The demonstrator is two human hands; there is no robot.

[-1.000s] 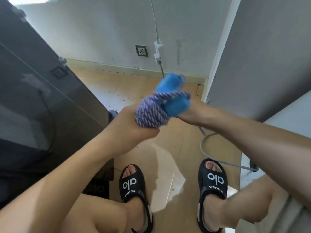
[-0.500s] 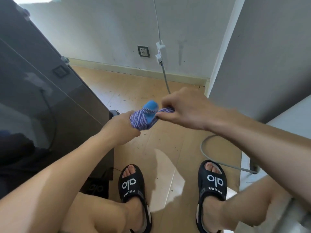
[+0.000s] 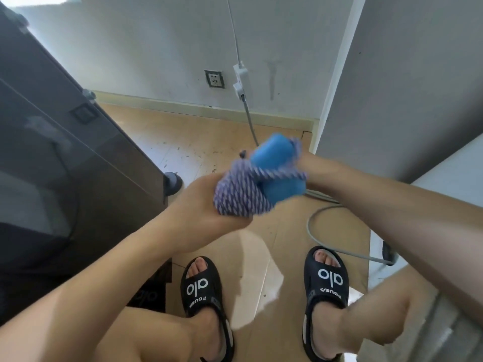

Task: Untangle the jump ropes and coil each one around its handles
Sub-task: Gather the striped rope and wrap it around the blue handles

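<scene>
While we look down past our knees, our left hand (image 3: pixel 209 205) grips the purple-and-white braided jump rope (image 3: pixel 239 198) from below, its fingers curled round the thick bundle of coils. That bundle is wound about two bright blue foam handles (image 3: pixel 277 167) that lie side by side, one above the other in our view, with their ends pointing up and to the right. One strand of the rope crosses over the handles from the bundle toward our right hand (image 3: pixel 317 169). This hand sits just behind the handles, touching them, but the handles hide most of it and the picture is blurred there, so we cannot tell whether its fingers are pinching the strand or merely resting against it. We hold the whole bundle in the air, above the light wooden floor (image 3: pixel 198 145) and roughly between our two feet, which wear black slide sandals (image 3: pixel 206 296) with white lettering. A dark cabinet (image 3: pixel 65 152) stands at our left with a small black caster (image 3: pixel 172 182) under its corner. On the white wall ahead there is a grey wall socket (image 3: pixel 214 79), and beside it a white cable fitting (image 3: pixel 240 77) from which a grey cable (image 3: pixel 321 231) runs down and curls across the floor to our right.
</scene>
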